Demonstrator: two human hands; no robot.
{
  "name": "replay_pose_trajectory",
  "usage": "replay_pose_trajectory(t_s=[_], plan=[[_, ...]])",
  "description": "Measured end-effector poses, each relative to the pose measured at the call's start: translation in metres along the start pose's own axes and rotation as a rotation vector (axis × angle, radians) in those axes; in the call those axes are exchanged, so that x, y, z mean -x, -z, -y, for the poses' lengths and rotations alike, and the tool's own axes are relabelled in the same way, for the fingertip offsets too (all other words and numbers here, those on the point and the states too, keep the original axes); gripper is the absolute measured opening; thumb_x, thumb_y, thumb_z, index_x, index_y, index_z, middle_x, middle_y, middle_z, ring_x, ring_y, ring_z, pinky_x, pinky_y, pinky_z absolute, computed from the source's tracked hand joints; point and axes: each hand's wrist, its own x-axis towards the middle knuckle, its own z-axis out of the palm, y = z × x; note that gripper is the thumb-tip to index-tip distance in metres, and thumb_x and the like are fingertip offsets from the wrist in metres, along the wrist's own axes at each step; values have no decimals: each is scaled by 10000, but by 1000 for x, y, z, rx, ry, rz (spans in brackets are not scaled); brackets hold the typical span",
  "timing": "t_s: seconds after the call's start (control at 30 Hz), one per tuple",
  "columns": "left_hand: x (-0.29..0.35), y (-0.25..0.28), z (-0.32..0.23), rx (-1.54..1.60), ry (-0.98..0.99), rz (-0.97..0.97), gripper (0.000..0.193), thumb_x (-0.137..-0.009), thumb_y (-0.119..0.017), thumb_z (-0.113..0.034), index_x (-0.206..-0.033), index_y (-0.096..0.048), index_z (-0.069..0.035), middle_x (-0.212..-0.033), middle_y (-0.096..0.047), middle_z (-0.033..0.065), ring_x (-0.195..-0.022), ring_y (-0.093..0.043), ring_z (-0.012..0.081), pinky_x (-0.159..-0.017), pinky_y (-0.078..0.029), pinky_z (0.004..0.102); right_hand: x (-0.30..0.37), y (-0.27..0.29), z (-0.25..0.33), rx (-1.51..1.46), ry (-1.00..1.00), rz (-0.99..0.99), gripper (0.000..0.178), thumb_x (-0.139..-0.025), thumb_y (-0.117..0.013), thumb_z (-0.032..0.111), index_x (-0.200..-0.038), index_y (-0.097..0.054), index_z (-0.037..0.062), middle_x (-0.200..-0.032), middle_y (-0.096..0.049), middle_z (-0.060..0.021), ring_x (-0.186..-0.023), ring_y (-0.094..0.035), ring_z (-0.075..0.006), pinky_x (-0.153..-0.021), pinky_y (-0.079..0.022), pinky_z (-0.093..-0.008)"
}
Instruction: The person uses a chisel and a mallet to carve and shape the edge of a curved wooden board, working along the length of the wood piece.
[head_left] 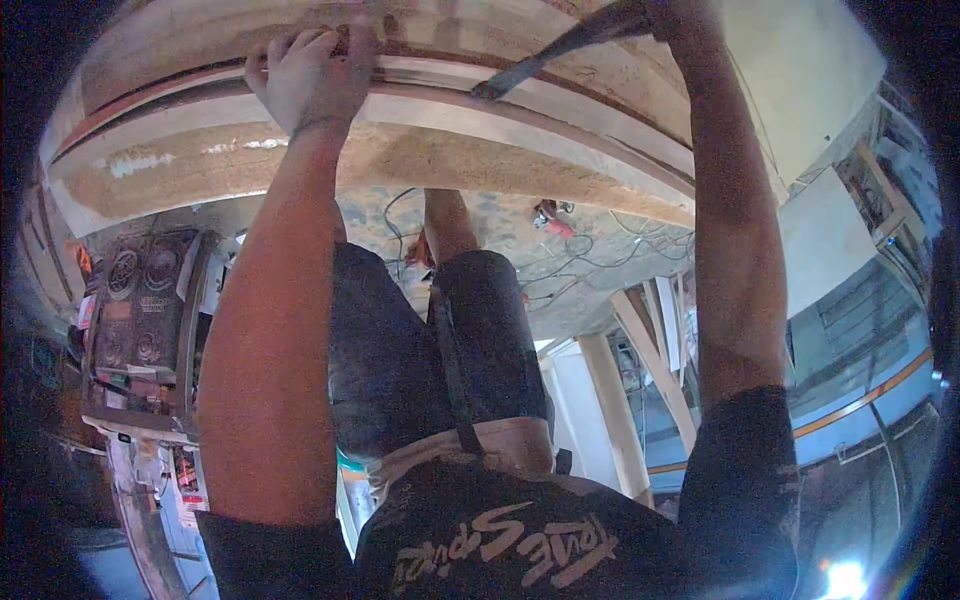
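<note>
A long wooden workpiece (420,152) with a pale front face runs across the upper part of the head view. Along its top lies a narrow wooden strip (570,125). My left hand (318,82) grips the strip left of centre, fingers curled over it. At the upper right, my right hand (688,18) is partly cut off by the picture's edge and blurred. It is closed round a dark, long tool (560,48), whose kind I cannot make out. The tool slants down to the left, and its narrow end appears to meet the strip.
Below the workpiece, a red power tool (556,226) and loose cables (590,262) lie on the dusty floor. A black loudspeaker cabinet (145,300) stands at the left. Wooden boards (650,350) lean at the right, near a pale panel (825,250).
</note>
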Motion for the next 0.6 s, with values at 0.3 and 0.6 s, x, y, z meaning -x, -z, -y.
replay_pose_trajectory(t_s=[0.3, 0.6], plan=[[4, 10, 3, -52, 98, 322, 419, -921, -547, -527, -808, -810, -222, -871, -773, 53, -964, -709, 272, -1054, -361, 457, 213, 36, 116, -1060, -531, -109, 214, -904, -736, 219, -902, -680, 13, -808, -699, -109, -684, -666, -178, -647, -534, -330], [9, 10, 0, -87, 127, 278, 385, -863, -600, -531, -808, -810, -213, -803, -756, 85, -792, -710, 277, -1025, -389, 459, 240, 34, 154, -1763, -1158, -206, 314, -941, -657, 241, -1166, -601, 29, -1054, -654, -146, -941, -687, -297, -749, -579, -363]])
